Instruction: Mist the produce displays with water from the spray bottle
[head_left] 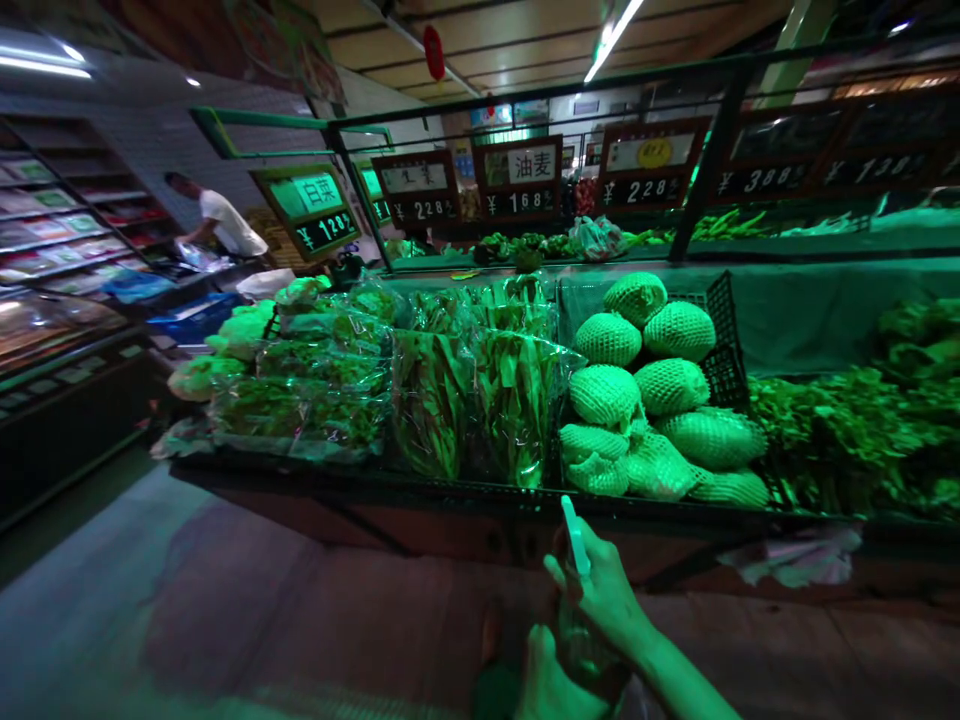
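Note:
My right hand (600, 590) is closed round the top of a dark spray bottle (581, 650), whose pale nozzle (575, 535) sticks up toward the produce stand. My left hand (551, 690) sits low at the frame's bottom edge, cupped under the bottle's base, its fingers mostly hidden. Straight ahead on the stand lie several round vegetables in foam netting (660, 400) beside a black crate (724, 350). Bagged leafy greens (480, 390) lie to their left.
Loose greens (855, 430) fill the stand's right end, more wrapped vegetables (300, 390) the left. Price signs (521, 178) hang above. A person in a white shirt (225, 225) bends over at the far left near shelves (52, 230). Bare floor (225, 600) lies before the stand.

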